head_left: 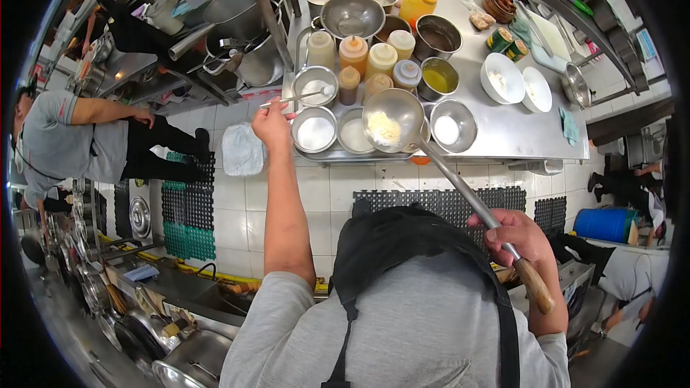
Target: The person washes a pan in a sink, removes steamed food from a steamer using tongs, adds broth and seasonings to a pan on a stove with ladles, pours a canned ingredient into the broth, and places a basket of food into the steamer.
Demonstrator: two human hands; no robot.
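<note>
My left hand is closed on the handle of a metal spoon. White powder heaps on the spoon's tip, above a steel bowl of white contents at the table's left edge. In my right hand is a long-handled ladle with a wooden grip end. Its round scoop holds pale yellow, finely chopped food and hangs over the table's front edge, partly covering containers behind it. Beside the spoon, another steel bowl holds white powder. To the scoop's right sits a steel bowl with white contents.
Several squeeze bottles stand behind the scoop on the steel table. A pot of yellow liquid and white bowls are to the right. A person in grey stands at left. A wrapped white block is left of my forearm.
</note>
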